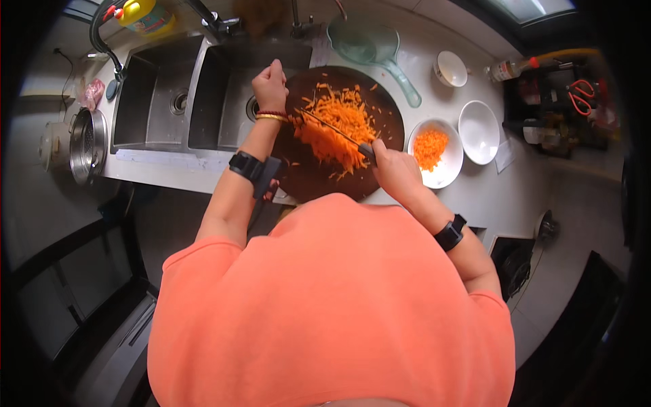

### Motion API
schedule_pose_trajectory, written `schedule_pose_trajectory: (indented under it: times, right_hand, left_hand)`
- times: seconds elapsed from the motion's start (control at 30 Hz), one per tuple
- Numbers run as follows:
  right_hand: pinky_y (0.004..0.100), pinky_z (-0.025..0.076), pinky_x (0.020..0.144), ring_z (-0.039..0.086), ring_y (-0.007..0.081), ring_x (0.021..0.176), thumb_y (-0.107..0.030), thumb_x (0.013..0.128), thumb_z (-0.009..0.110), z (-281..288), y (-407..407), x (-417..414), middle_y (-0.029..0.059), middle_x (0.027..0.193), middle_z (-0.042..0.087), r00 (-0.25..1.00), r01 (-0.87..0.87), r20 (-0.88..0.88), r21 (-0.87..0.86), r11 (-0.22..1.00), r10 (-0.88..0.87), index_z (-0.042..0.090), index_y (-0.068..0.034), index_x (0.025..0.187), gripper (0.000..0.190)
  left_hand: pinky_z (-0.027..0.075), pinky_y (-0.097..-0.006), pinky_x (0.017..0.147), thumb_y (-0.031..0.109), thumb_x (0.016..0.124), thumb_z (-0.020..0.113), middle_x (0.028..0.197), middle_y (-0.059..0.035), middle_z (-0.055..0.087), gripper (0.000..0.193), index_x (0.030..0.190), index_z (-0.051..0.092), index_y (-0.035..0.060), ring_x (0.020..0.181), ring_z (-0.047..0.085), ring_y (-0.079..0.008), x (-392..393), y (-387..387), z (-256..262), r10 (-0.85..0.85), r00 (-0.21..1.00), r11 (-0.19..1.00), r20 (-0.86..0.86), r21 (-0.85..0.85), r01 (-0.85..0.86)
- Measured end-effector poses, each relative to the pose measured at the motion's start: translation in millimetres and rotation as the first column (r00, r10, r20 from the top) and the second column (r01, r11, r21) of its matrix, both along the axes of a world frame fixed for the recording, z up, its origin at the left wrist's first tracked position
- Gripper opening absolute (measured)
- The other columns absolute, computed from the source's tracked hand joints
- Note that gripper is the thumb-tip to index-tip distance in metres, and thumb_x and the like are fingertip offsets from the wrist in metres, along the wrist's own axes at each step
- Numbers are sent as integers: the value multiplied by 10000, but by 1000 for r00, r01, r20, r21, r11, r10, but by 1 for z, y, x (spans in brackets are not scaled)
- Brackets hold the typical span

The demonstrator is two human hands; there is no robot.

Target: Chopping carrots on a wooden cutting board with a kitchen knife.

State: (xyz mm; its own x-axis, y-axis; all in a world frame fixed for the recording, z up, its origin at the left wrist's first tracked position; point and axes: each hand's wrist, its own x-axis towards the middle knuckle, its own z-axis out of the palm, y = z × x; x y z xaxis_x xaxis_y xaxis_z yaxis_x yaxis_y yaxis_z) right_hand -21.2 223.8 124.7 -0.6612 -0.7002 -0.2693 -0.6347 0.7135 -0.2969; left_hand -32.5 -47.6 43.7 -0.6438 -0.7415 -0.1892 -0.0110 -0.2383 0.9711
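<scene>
My right hand is closed around the dark handle of a kitchen knife, whose blade lies over a heap of shredded carrot. The heap rests on a round, dark brown cutting board, with loose bits scattered about it. My left hand is curled into a fist near the board's upper left edge, beside the sink; nothing shows in it, though its palm side is hidden. Chopped carrot lies in a white bowl to the right of the board.
A double steel sink adjoins the board on the left. Behind the board lies a green translucent strainer or ladle. Two more white bowls stand at the right, near a bottle with a red cap and red-handled scissors.
</scene>
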Motion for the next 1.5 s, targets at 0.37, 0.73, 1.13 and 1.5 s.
schedule_pose_trajectory:
  times: [0.37,0.73,1.13,1.5]
  right_hand:
    - [438,486,535,612,327,611,-112,776,530,-44,19,9,133,687,614,998,6,-64,-13,1000,-6,445,-48,908,169]
    - [421,467,486,599,321,564,-187,733,638,-57,32,12,95,649,608,974,71,-199,-182,981,-108,481,-92,840,213]
    - [394,472,471,608,276,564,-144,718,628,-64,29,16,78,643,591,972,-29,-235,-118,993,0,482,-101,844,197]
    - [434,472,507,610,315,597,-134,708,630,-22,4,-10,103,636,599,984,0,-176,11,1000,2,482,-86,830,198]
  left_hand:
    - [263,-232,381,277,897,520,442,48,371,448,512,455,58,388,337,-40,13,13,-18,17,998,991,62,-137,-8]
    - [302,-243,431,254,891,528,467,38,414,450,513,475,16,449,362,-37,4,2,-19,77,996,981,41,-183,-68]
    - [229,-214,354,248,898,532,480,43,375,405,540,449,79,377,307,-39,34,0,-9,79,996,997,-31,-2,-79]
    - [242,-219,347,273,902,506,459,38,368,437,518,441,75,381,339,-43,12,-23,-14,55,998,995,28,80,-57]
